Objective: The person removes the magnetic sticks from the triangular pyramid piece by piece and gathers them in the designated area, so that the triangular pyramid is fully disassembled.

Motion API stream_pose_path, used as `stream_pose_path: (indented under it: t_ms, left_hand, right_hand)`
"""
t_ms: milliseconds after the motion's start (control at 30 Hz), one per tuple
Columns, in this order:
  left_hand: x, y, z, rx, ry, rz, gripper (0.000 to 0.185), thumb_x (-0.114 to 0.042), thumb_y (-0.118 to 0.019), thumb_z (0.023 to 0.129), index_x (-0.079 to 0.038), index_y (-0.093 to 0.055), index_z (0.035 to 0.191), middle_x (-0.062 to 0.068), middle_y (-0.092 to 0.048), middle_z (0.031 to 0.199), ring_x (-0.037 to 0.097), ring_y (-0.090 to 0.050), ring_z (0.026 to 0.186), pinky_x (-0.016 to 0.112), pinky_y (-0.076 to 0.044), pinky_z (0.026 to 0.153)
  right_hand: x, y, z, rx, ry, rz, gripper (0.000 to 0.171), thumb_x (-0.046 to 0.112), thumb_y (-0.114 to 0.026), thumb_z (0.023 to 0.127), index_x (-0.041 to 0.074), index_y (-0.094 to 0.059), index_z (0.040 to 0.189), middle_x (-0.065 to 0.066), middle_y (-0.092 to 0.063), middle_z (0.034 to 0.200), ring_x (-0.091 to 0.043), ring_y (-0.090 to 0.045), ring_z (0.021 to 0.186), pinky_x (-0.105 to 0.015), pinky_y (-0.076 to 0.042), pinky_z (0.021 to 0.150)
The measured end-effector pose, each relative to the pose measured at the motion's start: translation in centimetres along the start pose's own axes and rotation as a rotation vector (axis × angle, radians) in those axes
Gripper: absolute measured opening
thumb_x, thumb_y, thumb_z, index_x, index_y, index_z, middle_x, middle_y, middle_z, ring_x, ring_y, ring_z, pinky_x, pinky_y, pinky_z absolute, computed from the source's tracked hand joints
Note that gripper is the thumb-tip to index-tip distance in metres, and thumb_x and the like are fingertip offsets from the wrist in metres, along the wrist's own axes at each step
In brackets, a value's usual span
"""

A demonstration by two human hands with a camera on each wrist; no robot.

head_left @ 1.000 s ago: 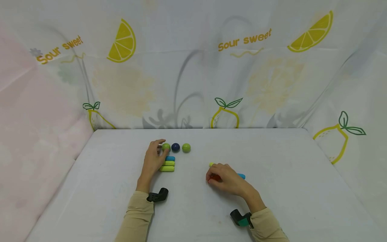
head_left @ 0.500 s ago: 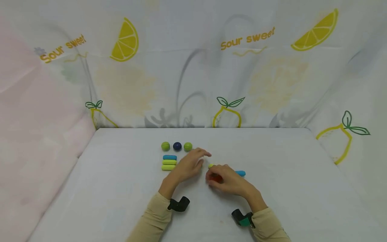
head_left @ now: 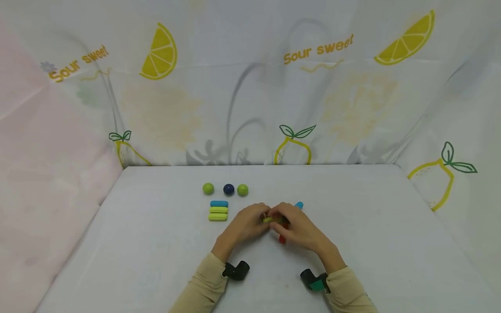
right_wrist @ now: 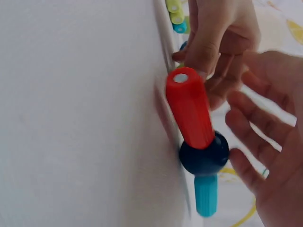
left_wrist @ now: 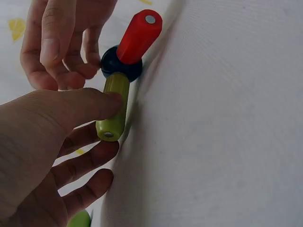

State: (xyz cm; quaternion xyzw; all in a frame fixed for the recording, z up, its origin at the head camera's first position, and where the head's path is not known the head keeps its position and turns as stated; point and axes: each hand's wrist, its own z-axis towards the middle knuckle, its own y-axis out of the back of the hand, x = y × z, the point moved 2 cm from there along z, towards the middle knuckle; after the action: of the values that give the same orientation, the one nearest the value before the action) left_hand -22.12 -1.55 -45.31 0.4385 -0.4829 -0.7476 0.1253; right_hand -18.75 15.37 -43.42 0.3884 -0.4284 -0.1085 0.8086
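A dark blue ball has a red rod, a green rod and a blue rod stuck into it. Both hands meet on this piece at the table's middle. My left hand pinches the green rod between thumb and fingers. My right hand holds the ball with curled fingertips from the other side. In the head view the red rod pokes toward me and the blue rod points away; the ball is hidden there.
To the left, a row of three balls lies on the white table: green, dark blue, green. Just in front of them lie a blue rod and two green rods side by side. Lemon-print cloth walls three sides.
My left hand left the green ball in the row, crossed right and took hold of the green rod. My right hand turned the piece, so the blue rod now points away.
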Motion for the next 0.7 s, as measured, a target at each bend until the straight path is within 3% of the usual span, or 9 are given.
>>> stream_pose_path:
  t_ms: [67, 167, 300, 400, 500, 700]
  left_hand:
    - [0.1, 0.1, 0.0, -0.023, 0.009, -0.004, 0.017, -0.021, -0.069, 0.087, -0.016, -0.067, 0.102, -0.005, -0.066, 0.095, 0.009, -0.059, 0.086, 0.024, -0.049, 0.076]
    - [0.2, 0.2, -0.1, -0.049, 0.025, -0.013, 0.020, -0.020, -0.069, 0.086, -0.015, -0.067, 0.105, -0.004, -0.066, 0.094, 0.008, -0.060, 0.083, 0.023, -0.049, 0.073]
    - [0.3, 0.2, -0.3, -0.060, 0.047, -0.036, 0.021, -0.019, -0.070, 0.085, -0.014, -0.066, 0.105, -0.003, -0.065, 0.093, 0.009, -0.059, 0.080, 0.023, -0.048, 0.071]
    - [0.2, 0.2, -0.4, -0.061, 0.059, -0.046, 0.020, -0.017, -0.070, 0.085, -0.014, -0.066, 0.105, -0.002, -0.064, 0.092, 0.009, -0.059, 0.080, 0.022, -0.047, 0.070]
    - [0.2, 0.2, -0.4, -0.058, 0.064, -0.052, 0.021, -0.017, -0.070, 0.085, -0.014, -0.066, 0.105, -0.002, -0.064, 0.093, 0.009, -0.058, 0.080, 0.021, -0.047, 0.070]
    - [0.4, 0.1, -0.2, -0.045, 0.058, -0.059, 0.022, -0.018, -0.069, 0.086, -0.014, -0.066, 0.107, -0.003, -0.064, 0.094, 0.008, -0.058, 0.079, 0.021, -0.047, 0.070]
  right_hand:
    - [-0.2, 0.3, 0.0, -0.056, -0.031, -0.073, 0.022, 0.021, -0.069, 0.087, 0.010, -0.061, 0.104, 0.002, -0.061, 0.095, -0.013, -0.057, 0.086, -0.031, -0.047, 0.078]
    - [-0.4, 0.6, -0.2, -0.094, -0.173, -0.160, 0.022, 0.026, -0.071, 0.085, 0.012, -0.058, 0.097, 0.003, -0.056, 0.082, -0.010, -0.052, 0.074, -0.025, -0.043, 0.069]
    - [-0.7, 0.8, -0.8, -0.026, -0.416, -0.161, 0.031, 0.035, -0.070, 0.084, 0.012, -0.051, 0.090, 0.003, -0.046, 0.068, -0.009, -0.042, 0.058, -0.021, -0.033, 0.052]
    - [-0.7, 0.6, -1.1, 0.051, -0.545, -0.144, 0.035, 0.041, -0.069, 0.083, 0.012, -0.050, 0.086, 0.003, -0.044, 0.064, -0.010, -0.041, 0.054, -0.022, -0.030, 0.049]
    - [-0.7, 0.4, -1.2, 0.082, -0.609, -0.139, 0.034, 0.041, -0.069, 0.082, 0.012, -0.052, 0.081, 0.003, -0.047, 0.064, -0.011, -0.043, 0.055, -0.024, -0.031, 0.049]
    - [-0.8, 0.4, -0.9, 0.080, -0.649, -0.173, 0.024, 0.033, -0.068, 0.082, 0.014, -0.055, 0.076, 0.003, -0.049, 0.063, -0.012, -0.045, 0.056, -0.025, -0.033, 0.050]
